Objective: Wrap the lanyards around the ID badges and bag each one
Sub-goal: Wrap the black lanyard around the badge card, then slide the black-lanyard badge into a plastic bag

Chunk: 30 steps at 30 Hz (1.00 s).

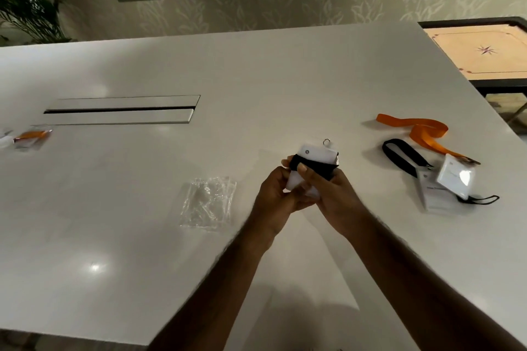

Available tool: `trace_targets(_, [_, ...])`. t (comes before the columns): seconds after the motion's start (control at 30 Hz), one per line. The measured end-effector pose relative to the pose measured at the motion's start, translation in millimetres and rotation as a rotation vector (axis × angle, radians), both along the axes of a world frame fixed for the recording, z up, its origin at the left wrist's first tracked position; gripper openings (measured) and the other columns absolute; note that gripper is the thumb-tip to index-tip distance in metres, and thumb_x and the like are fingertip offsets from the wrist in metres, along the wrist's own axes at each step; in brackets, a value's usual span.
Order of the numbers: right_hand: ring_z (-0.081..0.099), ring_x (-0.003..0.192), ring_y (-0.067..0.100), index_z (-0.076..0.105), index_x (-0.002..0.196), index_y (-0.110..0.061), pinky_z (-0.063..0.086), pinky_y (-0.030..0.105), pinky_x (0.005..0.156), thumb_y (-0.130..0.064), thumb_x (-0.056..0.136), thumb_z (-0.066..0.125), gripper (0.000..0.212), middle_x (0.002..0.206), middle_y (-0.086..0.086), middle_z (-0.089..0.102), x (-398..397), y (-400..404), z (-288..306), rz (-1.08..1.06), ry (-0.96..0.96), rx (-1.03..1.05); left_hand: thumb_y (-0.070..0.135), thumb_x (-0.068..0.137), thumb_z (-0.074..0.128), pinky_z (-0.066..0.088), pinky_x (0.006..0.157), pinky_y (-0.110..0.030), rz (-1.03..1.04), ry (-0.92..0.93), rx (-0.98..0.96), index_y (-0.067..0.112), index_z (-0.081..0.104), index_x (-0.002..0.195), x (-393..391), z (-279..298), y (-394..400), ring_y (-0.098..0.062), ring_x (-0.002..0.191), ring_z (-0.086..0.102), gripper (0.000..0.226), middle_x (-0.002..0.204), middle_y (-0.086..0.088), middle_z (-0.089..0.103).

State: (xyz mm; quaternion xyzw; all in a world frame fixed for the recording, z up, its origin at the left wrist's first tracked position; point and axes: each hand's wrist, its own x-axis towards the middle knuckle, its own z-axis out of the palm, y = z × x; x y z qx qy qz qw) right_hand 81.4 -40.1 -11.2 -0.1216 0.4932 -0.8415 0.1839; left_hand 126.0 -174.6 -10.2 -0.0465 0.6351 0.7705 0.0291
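We hold a white ID badge (316, 155) above the tabletop (256, 80) with both hands. Our left hand (275, 194) curls its grip around the badge's lower part, and our right hand (332, 194) clamps its grip on the black lanyard (312, 167) wound across the badge. A stack of clear bags (208, 202) lies to the left. More badges (453, 182), with an orange lanyard (419, 128), lie to the right. A bagged badge (31, 137) sits far left.
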Motion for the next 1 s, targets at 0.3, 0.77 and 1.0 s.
trace_targets(0.3, [0.072, 0.117, 0.035, 0.074, 0.121, -0.008, 0.054, 0.048, 0.106, -0.021, 0.097, 0.072, 0.027, 0.119, 0.017, 0.077, -12, -7, -7, -0.028, -0.002, 0.204, 0.028, 0.093, 0.075, 0.06, 0.069, -0.028, 0.044, -0.054, -0.315, 0.021, 0.074, 0.103, -2, -11, -46, -0.017, 0.086, 0.076, 0.013, 0.099, 0.0, 0.077])
trace_targets(0.77, [0.076, 0.106, 0.033, 0.078, 0.111, -0.014, 0.058, 0.041, 0.096, -0.02, 0.097, 0.074, 0.016, 0.111, 0.015, 0.079, -10, 1, -29, 0.038, -0.046, 0.314, 0.053, 0.094, 0.063, 0.047, 0.101, -0.045, 0.564, -0.403, -1.12, 0.014, 0.063, 0.118, 29, -29, -187, -0.036, 0.12, 0.056, 0.045, 0.115, -0.008, 0.068])
trace_targets(1.0, [0.077, 0.105, 0.032, 0.079, 0.109, -0.018, 0.061, 0.033, 0.087, -0.027, 0.092, 0.077, 0.02, 0.112, 0.014, 0.079, -10, 1, -32, 0.051, -0.045, 0.309, 0.04, 0.085, 0.073, 0.054, 0.098, -0.046, 0.599, -0.465, -0.996, 0.024, 0.067, 0.092, 29, -33, -185, -0.029, 0.102, 0.068, 0.019, 0.097, 0.003, 0.073])
